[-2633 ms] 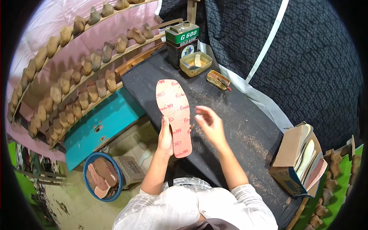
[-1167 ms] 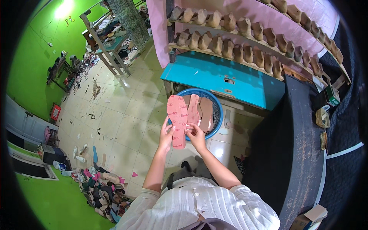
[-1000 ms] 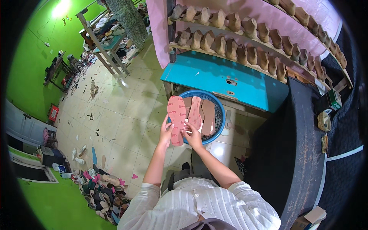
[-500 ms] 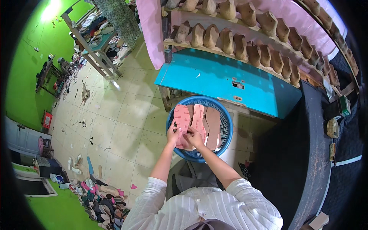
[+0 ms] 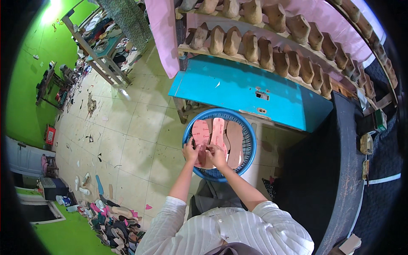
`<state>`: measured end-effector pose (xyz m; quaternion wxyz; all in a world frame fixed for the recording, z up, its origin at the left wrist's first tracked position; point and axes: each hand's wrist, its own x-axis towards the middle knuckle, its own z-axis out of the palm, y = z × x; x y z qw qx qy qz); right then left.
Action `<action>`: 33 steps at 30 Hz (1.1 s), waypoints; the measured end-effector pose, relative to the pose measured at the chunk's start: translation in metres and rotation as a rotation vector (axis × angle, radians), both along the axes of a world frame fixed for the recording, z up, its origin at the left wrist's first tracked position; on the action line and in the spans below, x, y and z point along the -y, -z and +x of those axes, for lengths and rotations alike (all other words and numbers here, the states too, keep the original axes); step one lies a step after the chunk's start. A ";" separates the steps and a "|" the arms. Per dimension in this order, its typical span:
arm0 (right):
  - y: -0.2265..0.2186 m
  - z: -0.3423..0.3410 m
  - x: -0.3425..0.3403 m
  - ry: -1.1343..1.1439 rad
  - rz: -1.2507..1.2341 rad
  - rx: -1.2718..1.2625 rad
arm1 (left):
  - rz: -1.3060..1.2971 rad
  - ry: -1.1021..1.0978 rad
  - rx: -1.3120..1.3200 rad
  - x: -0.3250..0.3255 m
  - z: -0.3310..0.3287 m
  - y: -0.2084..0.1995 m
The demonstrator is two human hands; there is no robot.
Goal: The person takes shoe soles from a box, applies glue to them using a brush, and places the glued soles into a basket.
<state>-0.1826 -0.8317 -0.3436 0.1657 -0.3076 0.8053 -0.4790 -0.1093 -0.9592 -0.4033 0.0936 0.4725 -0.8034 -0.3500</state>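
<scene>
A pink printed insole [image 5: 200, 128], rounded at its upper end, is held over a blue plastic basket [image 5: 253, 142]. My left hand [image 5: 191, 152] grips its left edge, thumb on top. My right hand [image 5: 217, 156] is closed at the insole's right edge, its fingertips pinched together near the middle. Just right of it lies a second pink insole [image 5: 218, 129], partly covered by my right fingers. A brown insole-shaped sheet [image 5: 234, 142] rests beside that one on the basket's right side. More brown pieces show underneath.
Beyond the basket stands a turquoise bench [image 5: 238, 83], below shelves of wooden shoe lasts [image 5: 232, 41]. A black-covered table [image 5: 316, 170] is on my right. Shoes and scraps form a heap [image 5: 114, 227] at lower left. A wooden workbench [image 5: 100, 57] stands far left.
The held pink insole has turned slightly and sits a little lower, showing more of its rounded end. My left hand has shifted slightly left; my right hand stays by the insole's edge.
</scene>
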 end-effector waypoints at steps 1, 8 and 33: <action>-0.011 0.004 0.000 0.006 -0.021 0.002 | 0.007 -0.062 -0.048 0.004 0.005 -0.002; -0.120 0.001 -0.042 0.140 -0.118 -0.225 | 0.008 -0.069 -0.522 -0.025 0.008 -0.124; -0.279 0.200 -0.438 1.456 -0.035 -0.648 | 0.187 1.310 -0.768 -0.378 0.007 -0.297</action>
